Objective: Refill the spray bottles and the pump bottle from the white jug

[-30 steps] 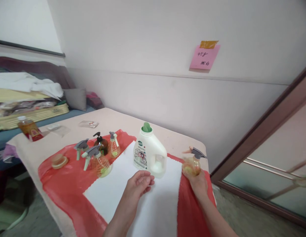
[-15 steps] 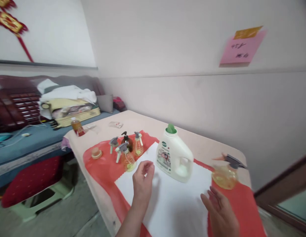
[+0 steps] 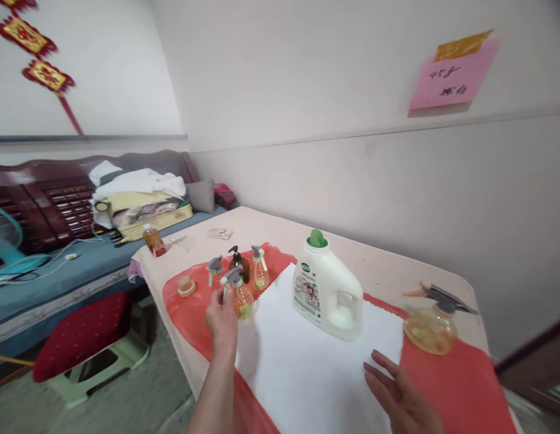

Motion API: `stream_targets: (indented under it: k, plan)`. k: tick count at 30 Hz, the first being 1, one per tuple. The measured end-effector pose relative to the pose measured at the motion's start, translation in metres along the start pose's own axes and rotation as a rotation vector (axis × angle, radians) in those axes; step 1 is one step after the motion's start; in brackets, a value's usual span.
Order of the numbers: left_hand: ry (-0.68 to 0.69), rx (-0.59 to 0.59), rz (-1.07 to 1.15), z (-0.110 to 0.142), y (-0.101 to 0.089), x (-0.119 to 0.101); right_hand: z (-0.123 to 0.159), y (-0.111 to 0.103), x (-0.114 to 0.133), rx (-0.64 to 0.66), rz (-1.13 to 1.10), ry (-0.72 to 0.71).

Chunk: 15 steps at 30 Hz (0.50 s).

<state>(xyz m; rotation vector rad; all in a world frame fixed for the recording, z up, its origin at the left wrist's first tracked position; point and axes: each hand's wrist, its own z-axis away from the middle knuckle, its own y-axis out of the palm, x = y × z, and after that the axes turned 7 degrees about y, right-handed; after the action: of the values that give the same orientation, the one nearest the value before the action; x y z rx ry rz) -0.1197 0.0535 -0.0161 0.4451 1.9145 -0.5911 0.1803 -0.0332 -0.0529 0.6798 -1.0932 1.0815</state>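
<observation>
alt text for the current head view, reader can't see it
A person's left hand is by a clear spray bottle; the open right hand hovers over a white sheet. A white jug with a green spout stands on the sheet, another spray bottle at far right.

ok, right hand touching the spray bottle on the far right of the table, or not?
Apart. The head view shows it: red sheet is visible between the right hand and the spray bottle.

Right fingers (image 3: 395,371) loosely spread, empty
</observation>
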Motion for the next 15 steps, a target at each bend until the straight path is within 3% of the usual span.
stream_targets:
  k: [3,7,12,15]
  plan:
    - [0.03,-0.007,-0.006,0.005,-0.004,-0.006,0.007,0.005,0.001,0.0,-0.002,-0.05]
    - [0.045,-0.016,0.121,0.013,-0.008,-0.015,0.016,0.008,0.006,0.159,-0.026,0.025]
    - [-0.109,0.309,0.641,0.03,0.006,-0.024,0.021,0.022,-0.001,0.353,-0.362,0.241]
    - [-0.2,0.457,0.779,0.053,0.017,-0.032,0.021,0.031,-0.011,0.547,-0.506,0.288]
